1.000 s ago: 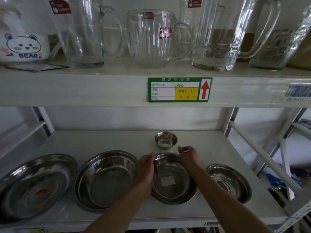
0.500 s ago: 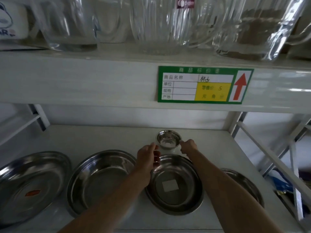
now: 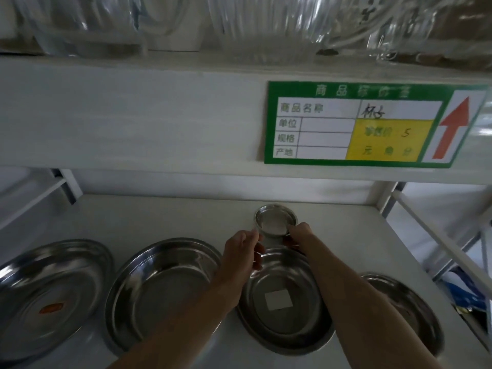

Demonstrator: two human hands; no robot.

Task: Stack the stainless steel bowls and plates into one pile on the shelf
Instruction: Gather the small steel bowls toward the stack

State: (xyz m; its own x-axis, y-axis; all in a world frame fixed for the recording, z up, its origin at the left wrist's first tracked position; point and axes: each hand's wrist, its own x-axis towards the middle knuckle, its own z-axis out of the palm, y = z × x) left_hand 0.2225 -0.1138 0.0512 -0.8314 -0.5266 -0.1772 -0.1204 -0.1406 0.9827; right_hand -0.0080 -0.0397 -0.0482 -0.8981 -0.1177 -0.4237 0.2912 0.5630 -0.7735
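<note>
A small steel bowl (image 3: 275, 221) stands at the back of the white shelf (image 3: 159, 217). My left hand (image 3: 243, 251) touches its left side and my right hand (image 3: 299, 233) its right side, so both pinch its rim. Just in front of it lies a steel plate with a white sticker (image 3: 282, 302), partly under my forearms. A larger steel plate (image 3: 162, 283) lies to the left. The largest plate, with an orange sticker (image 3: 50, 296), sits at the far left. A smaller plate (image 3: 402, 307) lies at the right, partly hidden by my right forearm.
The upper shelf board (image 3: 133, 115) hangs low overhead with a green price label (image 3: 372, 123) on its front. Glass mugs (image 3: 253, 22) stand on top of it. A white diagonal brace (image 3: 439, 235) bounds the right side.
Both hands moved back from the sticker plate's rim to the small bowl and closed on its sides. My head moved closer and lower toward the shelf.
</note>
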